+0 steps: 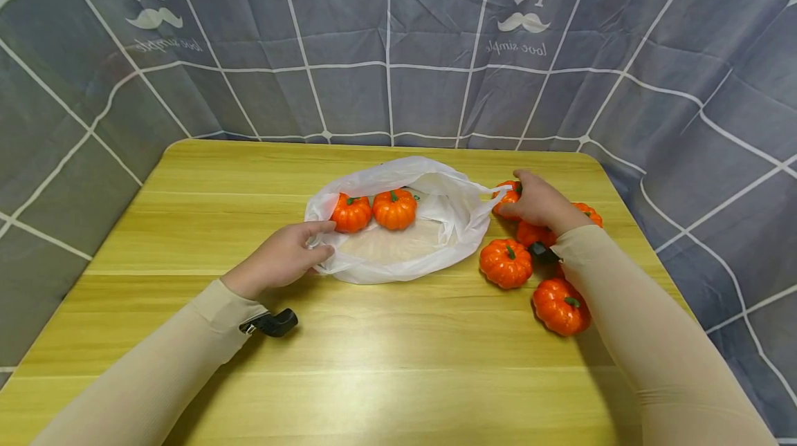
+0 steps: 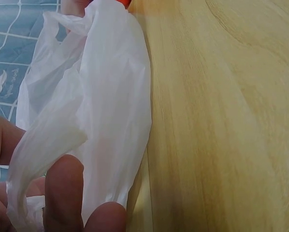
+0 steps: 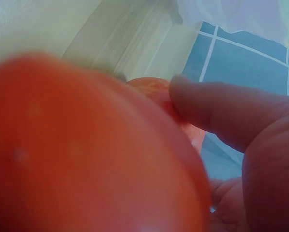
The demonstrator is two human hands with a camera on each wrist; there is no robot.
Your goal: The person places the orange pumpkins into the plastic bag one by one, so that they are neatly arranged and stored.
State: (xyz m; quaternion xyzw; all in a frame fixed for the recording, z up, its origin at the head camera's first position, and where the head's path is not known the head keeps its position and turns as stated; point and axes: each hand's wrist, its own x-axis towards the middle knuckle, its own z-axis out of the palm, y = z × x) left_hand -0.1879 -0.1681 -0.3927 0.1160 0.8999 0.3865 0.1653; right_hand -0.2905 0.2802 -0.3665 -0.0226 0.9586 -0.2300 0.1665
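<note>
A white plastic bag (image 1: 398,270) lies with its mouth spread wide on the table. Inside it, toward the left, sit two small orange pumpkins, one left pumpkin (image 1: 351,216) and one right pumpkin (image 1: 395,211). My left hand (image 1: 277,259) holds the bag's left edge; the left wrist view shows the bag handle (image 2: 43,150) between fingers and thumb. Beyond the bag's right end, my right hand (image 1: 540,204) grips another pumpkin (image 1: 501,202), partly covered by the fingers. In the right wrist view this held pumpkin (image 3: 151,88) is mostly hidden behind a blurred nearer pumpkin (image 3: 86,154).
Several more pumpkins lie right of the bag, among them a nearer pumpkin (image 1: 506,263) and a front pumpkin (image 1: 562,306); others are partly under the right forearm. A wood-grain table (image 1: 386,363) carries everything. Grey checked cloth (image 1: 349,31) hangs around its far and side edges.
</note>
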